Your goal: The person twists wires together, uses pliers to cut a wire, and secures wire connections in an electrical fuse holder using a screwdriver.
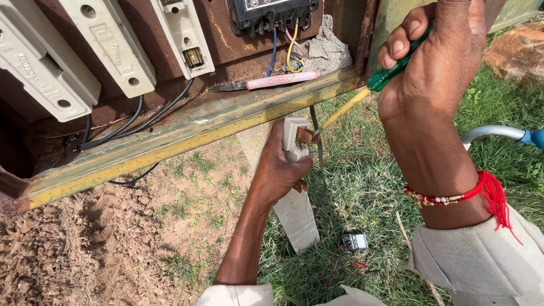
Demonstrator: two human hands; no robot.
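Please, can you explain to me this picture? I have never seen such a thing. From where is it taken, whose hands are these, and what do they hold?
The picture comes from a camera on the person's head, looking down. The left hand holds a small white fuse carrier. The right hand grips a green-handled screwdriver, whose tip touches that carrier. Above is a rusty open electrical box with white fuse holders and wires. A pink-handled tool lies on the box ledge. Below, on the grass, lies a small dark meter.

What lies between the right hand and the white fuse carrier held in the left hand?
In the head view, only the screwdriver's yellow shaft spans it, running from the right hand down to the fuse carrier in the left hand, over grass.
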